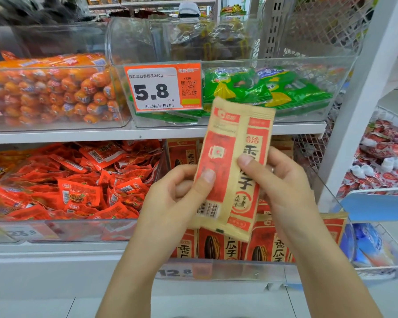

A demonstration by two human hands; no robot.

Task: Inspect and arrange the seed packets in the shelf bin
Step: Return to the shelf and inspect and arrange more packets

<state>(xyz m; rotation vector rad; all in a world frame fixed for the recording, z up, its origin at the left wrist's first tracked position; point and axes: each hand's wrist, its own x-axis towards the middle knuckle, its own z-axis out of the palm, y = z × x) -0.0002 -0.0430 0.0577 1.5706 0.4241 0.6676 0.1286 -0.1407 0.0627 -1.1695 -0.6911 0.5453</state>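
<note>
Both hands hold up two tan-and-red seed packets in front of the shelf. My left hand [179, 193] pinches the left packet [218, 157], thumb on its red panel above a barcode. My right hand [283, 187] pinches the right packet [251, 180], which shows large black characters. Below and behind them, more seed packets [218, 246] stand upright in a clear shelf bin [257, 269] with a 12.8 price label.
A clear bin of red snack packets [78, 182] sits to the left. Above are bins of orange sausages [51, 92] and green packets [267, 88] behind a 5.8 price tag [162, 87]. Wire baskets [384, 166] hang right of a white post [359, 111].
</note>
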